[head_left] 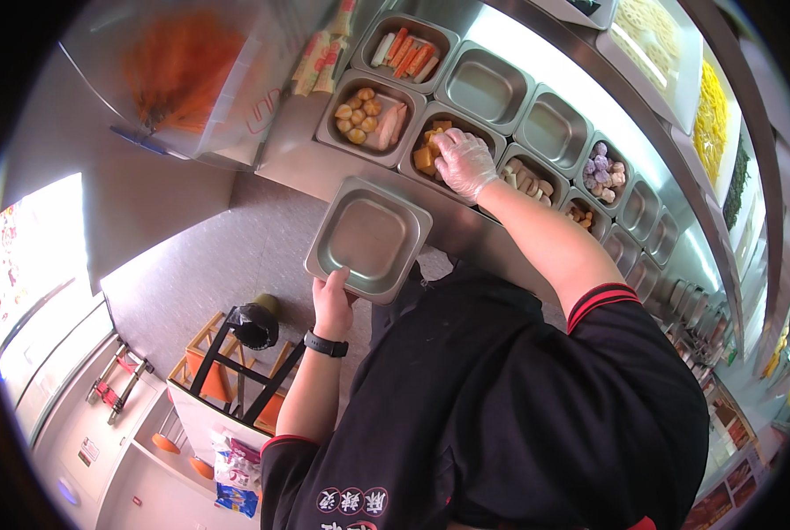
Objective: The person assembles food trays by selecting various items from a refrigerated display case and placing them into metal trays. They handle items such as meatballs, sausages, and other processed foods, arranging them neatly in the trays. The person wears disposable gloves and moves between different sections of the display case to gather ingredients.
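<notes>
My left hand [331, 305], bare and with a dark watch at the wrist, grips the near rim of an empty square metal pan [366, 231]. That pan is held in the air in front of the counter, its inside facing up. My right hand [464, 161], in a clear plastic glove, is down in a counter pan among golden-brown cubes [426, 157]. Its fingers are curled, and what lies beneath them is hidden. Left of it, a pan holds round yellow balls [358, 117] and pale pink pieces [389, 128]. To the right is a pan of pale slices [527, 179].
Behind stand a pan of orange and white sticks [404, 55] and two empty pans [485, 84]. Purple and pink balls [603, 172] fill another pan. A clear bin with orange contents [183, 66] occupies the far left. Shelves with yellow noodles [711, 119] hang at right.
</notes>
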`<state>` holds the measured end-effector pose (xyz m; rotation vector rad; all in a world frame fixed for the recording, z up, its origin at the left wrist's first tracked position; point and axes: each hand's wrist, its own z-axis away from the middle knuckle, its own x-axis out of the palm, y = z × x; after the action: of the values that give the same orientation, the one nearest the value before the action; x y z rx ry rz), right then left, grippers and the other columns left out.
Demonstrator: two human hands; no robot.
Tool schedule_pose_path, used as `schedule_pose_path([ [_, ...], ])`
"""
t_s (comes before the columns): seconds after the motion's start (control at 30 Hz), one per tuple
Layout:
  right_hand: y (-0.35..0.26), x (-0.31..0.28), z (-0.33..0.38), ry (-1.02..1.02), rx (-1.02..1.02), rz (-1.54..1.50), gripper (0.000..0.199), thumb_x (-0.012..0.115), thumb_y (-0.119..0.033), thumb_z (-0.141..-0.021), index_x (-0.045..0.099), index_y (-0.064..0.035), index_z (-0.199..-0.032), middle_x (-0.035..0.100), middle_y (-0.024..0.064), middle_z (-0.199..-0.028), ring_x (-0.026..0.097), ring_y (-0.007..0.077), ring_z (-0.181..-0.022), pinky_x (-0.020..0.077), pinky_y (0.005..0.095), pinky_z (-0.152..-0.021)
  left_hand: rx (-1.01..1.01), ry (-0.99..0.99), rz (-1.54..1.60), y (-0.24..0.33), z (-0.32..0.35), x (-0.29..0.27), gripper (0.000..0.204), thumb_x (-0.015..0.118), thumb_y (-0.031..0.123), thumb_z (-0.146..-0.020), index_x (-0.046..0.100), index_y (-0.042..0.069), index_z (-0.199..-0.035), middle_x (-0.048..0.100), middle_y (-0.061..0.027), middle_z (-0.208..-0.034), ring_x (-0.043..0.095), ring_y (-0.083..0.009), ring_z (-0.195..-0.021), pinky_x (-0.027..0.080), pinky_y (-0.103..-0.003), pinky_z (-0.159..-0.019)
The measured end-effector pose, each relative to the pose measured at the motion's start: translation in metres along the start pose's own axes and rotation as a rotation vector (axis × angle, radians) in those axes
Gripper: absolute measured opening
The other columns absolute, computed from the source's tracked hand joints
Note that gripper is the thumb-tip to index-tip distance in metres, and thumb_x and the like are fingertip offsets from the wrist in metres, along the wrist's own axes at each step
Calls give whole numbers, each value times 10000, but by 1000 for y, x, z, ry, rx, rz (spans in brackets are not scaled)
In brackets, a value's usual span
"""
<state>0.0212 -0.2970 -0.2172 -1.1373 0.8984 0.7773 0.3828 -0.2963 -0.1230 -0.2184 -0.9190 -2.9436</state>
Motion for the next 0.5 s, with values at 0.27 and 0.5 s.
schedule_pose_path([
  [0.27, -9, -20, 18, 209, -44, -97, 377, 653, -172, -872, 670, -86, -1238, 670, 142, -1267, 659, 380, -1138, 529, 542, -957, 39, -31, -95, 25, 9, -8, 301, 638, 109, -970, 578, 26, -1253, 703, -110, -1111, 737, -263, -945, 637, -417, -751],
  [0.5, -20, -60, 156, 302, 251, -105, 542, 689, -190, -898, 544, -83, -1409, 583, 160, -1394, 644, 401, -1168, 534, 536, -965, -35, -288, -129, 33, -36, -17, 258, 573, 71, -949, 630, 31, -1197, 716, -110, -1095, 743, -306, -1012, 648, -482, -838],
])
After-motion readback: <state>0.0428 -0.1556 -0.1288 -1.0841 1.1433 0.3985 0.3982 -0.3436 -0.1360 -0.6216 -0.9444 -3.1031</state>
